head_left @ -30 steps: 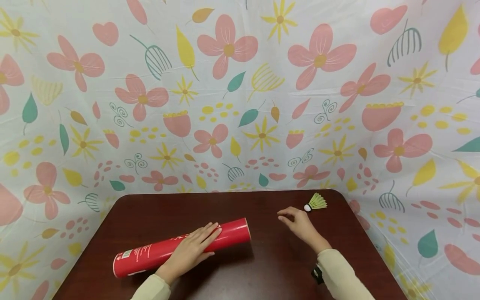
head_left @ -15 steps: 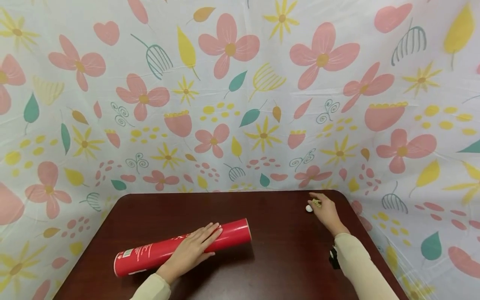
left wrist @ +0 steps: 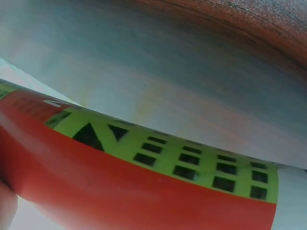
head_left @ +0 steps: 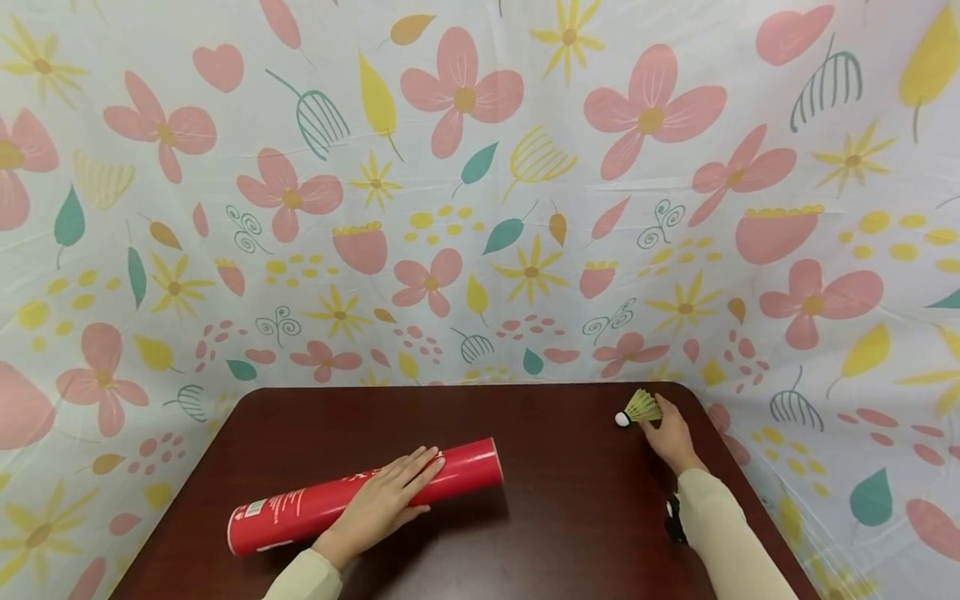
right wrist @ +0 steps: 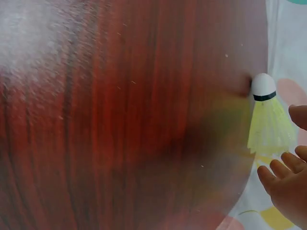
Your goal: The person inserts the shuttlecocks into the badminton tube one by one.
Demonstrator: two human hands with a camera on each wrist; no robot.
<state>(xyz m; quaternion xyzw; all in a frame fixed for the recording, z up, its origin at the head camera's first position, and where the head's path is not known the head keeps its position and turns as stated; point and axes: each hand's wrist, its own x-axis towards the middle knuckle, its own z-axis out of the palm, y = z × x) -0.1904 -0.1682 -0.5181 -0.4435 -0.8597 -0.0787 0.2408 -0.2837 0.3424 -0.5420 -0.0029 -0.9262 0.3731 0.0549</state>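
A long red tube (head_left: 300, 510) with a barcode and white lettering lies at a slant on the table, its right end farther back. My left hand (head_left: 382, 504) rests across its middle, fingers laid over the top and thumb on the near side. In the left wrist view the tube (left wrist: 144, 191) shows a green and black patterned band. At the back right is a shuttlecock (head_left: 641, 407) with a white cork and yellow-green feathers, cork pointing left. My right hand (head_left: 670, 436) is at its feather end. In the right wrist view the thumb and fingers (right wrist: 280, 170) stand apart beside the feathers.
The dark brown table (head_left: 555, 517) has rounded back corners, and the shuttlecock is near the back right one. A patterned cloth (head_left: 480, 208) with flowers and leaves hangs behind and beside the table. A black device (head_left: 675, 518) is on the right wrist.
My right hand has moved right and back to the shuttlecock, passed over it, and is now on its right side. My left hand and the tube have stayed put.
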